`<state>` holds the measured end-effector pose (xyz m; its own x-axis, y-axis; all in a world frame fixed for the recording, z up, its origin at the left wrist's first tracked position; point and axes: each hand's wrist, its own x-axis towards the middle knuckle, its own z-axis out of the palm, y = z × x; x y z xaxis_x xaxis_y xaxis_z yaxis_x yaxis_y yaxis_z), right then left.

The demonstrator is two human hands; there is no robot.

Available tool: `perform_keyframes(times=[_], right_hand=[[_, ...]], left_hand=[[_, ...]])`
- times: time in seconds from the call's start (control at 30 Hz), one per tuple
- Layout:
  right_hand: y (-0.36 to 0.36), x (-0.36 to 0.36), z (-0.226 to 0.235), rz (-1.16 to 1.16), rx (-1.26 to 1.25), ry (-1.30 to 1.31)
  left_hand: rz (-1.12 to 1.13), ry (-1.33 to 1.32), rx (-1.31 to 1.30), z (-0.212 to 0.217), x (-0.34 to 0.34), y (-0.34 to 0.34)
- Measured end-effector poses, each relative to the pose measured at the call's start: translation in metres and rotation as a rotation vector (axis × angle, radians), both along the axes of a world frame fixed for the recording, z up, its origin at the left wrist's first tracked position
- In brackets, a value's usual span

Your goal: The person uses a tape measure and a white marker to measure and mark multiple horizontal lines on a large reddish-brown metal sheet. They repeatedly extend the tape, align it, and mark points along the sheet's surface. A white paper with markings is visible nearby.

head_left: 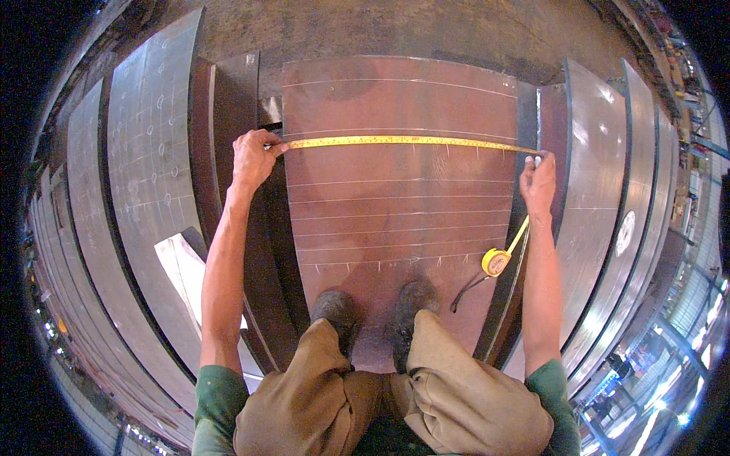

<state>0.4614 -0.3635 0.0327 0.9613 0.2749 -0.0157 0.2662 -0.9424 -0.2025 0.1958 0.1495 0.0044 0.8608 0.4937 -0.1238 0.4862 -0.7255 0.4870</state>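
Note:
A yellow tape measure blade (395, 140) stretches across a reddish-brown steel plate (403, 167) marked with several white lines and short ticks. At the plate's left edge my left hand (257, 156) pinches the blade's end. My right hand (539, 178) grips the blade near the right edge, thumb and fingers closed on it. From below my right hand the blade runs down to the round yellow tape case (496, 262), which has a dark wrist strap and rests near the plate's lower right.
My boots (415, 298) stand on the plate's near part. Grey steel plates (152, 129) with chalk marks line the left, and more plates (597, 152) the right. Paper sheets (182, 266) lie by my left forearm. Brown ground (395, 30) lies beyond.

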Motion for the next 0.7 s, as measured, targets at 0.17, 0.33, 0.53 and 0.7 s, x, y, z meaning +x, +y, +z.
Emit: perform_keyframes(times=[0.17, 0.33, 0.53, 0.7], right_hand=[[0.028, -0.043, -0.013, 0.363, 0.233, 0.004], [0.117, -0.093, -0.005, 0.336, 0.431, 0.248], [0.167, -0.110, -0.006, 0.329, 0.492, 0.222], [0.177, -0.113, -0.012, 0.205, 0.423, 0.284]], left_hand=[[-0.005, 0.001, -0.020, -0.002, 0.005, -0.003], [-0.010, 0.006, -0.017, -0.009, 0.000, 0.001], [0.005, 0.074, -0.068, -0.004, 0.006, -0.003], [-0.018, 0.029, -0.023, -0.004, 0.003, -0.002]])
